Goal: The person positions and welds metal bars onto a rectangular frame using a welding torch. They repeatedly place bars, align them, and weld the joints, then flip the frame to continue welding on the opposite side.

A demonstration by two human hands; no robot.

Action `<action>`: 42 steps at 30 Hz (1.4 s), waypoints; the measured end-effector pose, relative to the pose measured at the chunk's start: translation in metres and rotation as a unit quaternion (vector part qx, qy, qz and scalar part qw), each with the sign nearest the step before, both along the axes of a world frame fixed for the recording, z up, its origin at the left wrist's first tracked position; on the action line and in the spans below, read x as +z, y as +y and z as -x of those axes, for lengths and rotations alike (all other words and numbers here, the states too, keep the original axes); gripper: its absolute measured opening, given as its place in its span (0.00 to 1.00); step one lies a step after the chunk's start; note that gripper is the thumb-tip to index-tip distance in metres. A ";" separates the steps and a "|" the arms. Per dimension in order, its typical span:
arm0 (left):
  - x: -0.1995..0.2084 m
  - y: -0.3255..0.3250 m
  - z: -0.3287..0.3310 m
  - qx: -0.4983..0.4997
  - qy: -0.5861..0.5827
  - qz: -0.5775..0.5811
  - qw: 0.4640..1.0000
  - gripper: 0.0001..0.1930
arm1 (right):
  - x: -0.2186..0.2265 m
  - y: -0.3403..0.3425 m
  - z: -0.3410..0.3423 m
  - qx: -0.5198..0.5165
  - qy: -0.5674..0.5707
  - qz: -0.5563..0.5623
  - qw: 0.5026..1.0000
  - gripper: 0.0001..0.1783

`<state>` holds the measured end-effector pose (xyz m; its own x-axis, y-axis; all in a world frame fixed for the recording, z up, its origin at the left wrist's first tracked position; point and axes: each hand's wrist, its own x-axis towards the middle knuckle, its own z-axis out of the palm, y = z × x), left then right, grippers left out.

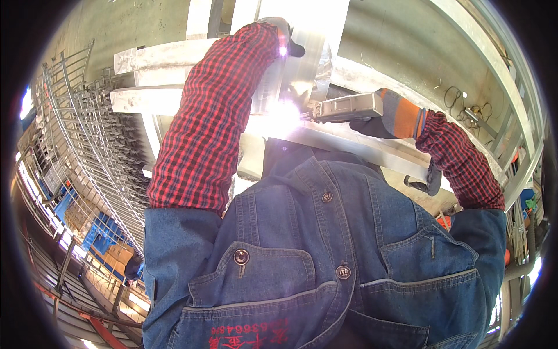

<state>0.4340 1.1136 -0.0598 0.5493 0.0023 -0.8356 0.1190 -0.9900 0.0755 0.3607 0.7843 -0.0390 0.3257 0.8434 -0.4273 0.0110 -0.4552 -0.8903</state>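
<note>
Arms [212, 110] forward, right hand [394, 116] apparently around boxy tool [349, 106]

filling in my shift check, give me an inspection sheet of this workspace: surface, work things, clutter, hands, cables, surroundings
surface: pale metal bars lie under the work, over a greyish floor
work things: shiny metal piece in front of the person; boxy handheld tool with an intense white glare at its tip, hiding the detail there
clutter: small metal item on the floor at right, kind unclear
left hand: gloved, at the metal piece; its grip cannot be made out
right hand: gloved, fingers closed around the tool
cables: thin dark loops near the small item, probably wire
surroundings: metal racks at left, long metal profiles at right
</note>
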 end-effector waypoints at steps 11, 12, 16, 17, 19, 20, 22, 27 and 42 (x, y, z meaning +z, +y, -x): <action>0.019 -0.006 -0.001 -0.029 0.017 -0.012 0.999 0.41 | 0.014 -0.002 -0.008 0.067 -0.032 0.063 0.995 0.06; 0.021 -0.006 -0.001 -0.031 0.020 -0.009 0.999 0.42 | 0.015 -0.003 -0.008 0.057 -0.033 0.045 0.997 0.06; 0.027 -0.008 -0.001 -0.027 0.028 -0.012 0.999 0.41 | 0.022 -0.005 -0.012 0.077 -0.096 0.037 0.992 0.08; 0.028 -0.008 -0.001 -0.016 0.030 -0.011 0.999 0.41 | 0.024 -0.005 -0.012 0.076 -0.089 0.048 0.992 0.08; 0.028 -0.008 -0.001 -0.001 0.033 -0.011 0.999 0.41 | 0.027 -0.005 -0.013 0.070 -0.099 0.028 0.992 0.09; 0.027 -0.008 -0.001 0.004 0.033 -0.010 0.999 0.41 | 0.028 -0.005 -0.014 0.076 -0.094 0.052 0.991 0.09; 0.027 -0.007 -0.001 0.012 0.037 -0.006 0.999 0.42 | 0.026 -0.005 -0.014 0.081 -0.101 0.058 0.990 0.09; 0.022 -0.004 -0.003 0.004 0.047 0.000 0.999 0.42 | 0.020 -0.006 -0.017 0.122 -0.127 0.069 0.982 0.08; 0.009 -0.003 0.003 0.063 -0.014 -0.011 0.998 0.33 | 0.021 -0.010 -0.019 0.057 0.083 0.103 0.990 0.11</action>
